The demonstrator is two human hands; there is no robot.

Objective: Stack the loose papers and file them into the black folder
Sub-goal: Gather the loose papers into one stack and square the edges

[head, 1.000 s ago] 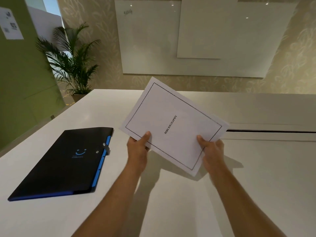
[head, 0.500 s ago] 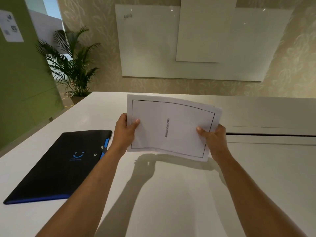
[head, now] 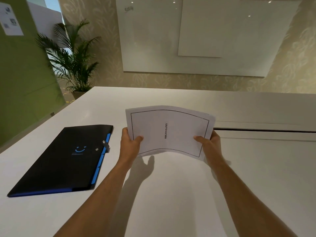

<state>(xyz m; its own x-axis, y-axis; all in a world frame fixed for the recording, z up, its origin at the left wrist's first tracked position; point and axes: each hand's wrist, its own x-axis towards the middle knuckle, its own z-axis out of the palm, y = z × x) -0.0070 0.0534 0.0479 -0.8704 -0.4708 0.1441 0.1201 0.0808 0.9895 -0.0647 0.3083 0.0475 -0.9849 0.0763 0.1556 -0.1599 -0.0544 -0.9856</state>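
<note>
I hold a stack of white papers [head: 168,130] upright above the white table [head: 171,194]; its front sheet has a black border and the word BIBLIOGRAPHY printed sideways. The stack bows upward in the middle. My left hand [head: 130,144] grips its left edge, thumb on the front. My right hand [head: 207,144] grips its right edge the same way. The black folder [head: 63,161] lies flat and closed on the table to the left of my left hand, with blue tabs along its right edge and a blue smile mark on the cover.
A dark slot [head: 263,130] runs across the table at the right, behind my right hand. A potted palm [head: 73,60] stands past the table's far left corner. A whiteboard [head: 196,36] hangs on the far wall.
The papers have turned from a tilted, diamond-like pose to level and dropped closer to the table. My left hand shifted from the bottom edge to the left edge, and the stack now bows.
</note>
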